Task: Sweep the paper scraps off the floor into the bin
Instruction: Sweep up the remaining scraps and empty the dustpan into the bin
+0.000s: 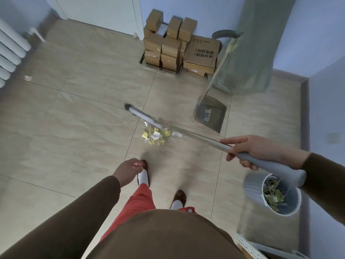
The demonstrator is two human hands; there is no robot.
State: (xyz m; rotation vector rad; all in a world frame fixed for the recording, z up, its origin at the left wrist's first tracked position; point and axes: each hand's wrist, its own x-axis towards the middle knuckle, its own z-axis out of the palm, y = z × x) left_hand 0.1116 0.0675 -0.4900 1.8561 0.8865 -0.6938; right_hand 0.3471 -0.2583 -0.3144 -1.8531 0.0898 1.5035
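My right hand (255, 149) grips the grey handle of a broom (186, 132) at the right. Its metal shaft runs up-left to the grey and white head (141, 114), which rests on the tiled floor. A small heap of yellow and white paper scraps (156, 136) lies just in front of the head, ahead of my feet. My left hand (127, 171) hangs loosely curled above my left foot and holds nothing. A round grey bin (291, 208) with scraps inside stands at the lower right, under the broom's end. A grey long-handled dustpan (210, 114) stands beyond the scraps.
Stacked cardboard boxes (179, 47) sit against the far wall. A tall green bag (255, 45) stands in the right corner behind the dustpan. A white radiator (9, 53) lines the left wall. One stray scrap (28, 78) lies near it. A white perforated shelf edge (250, 247) is at the bottom right.
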